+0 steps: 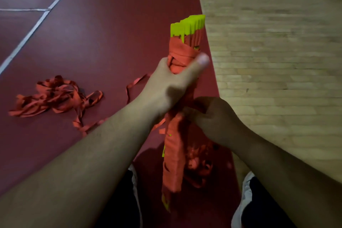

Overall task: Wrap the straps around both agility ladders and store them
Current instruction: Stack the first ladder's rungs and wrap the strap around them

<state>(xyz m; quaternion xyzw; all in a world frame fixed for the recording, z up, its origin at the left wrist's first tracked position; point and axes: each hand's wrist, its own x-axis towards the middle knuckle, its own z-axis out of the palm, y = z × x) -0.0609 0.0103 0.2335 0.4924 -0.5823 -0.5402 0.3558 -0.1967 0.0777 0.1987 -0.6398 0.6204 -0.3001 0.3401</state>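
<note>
I hold a bundled agility ladder upright in front of me: neon yellow-green rungs stacked together, orange strap wound around most of their length. My left hand grips the bundle near its upper end, thumb across the wraps. My right hand sits just below, fingers curled against the middle of the bundle where the strap passes; what they pinch is partly hidden. A loose tangle of orange strap lies on the red floor to the left, trailing toward the bundle. More orange strap hangs bunched beside the bundle's lower part.
Red sports flooring with white lines covers the left side. Light wooden floor fills the right. My legs in dark shorts show at the bottom edge.
</note>
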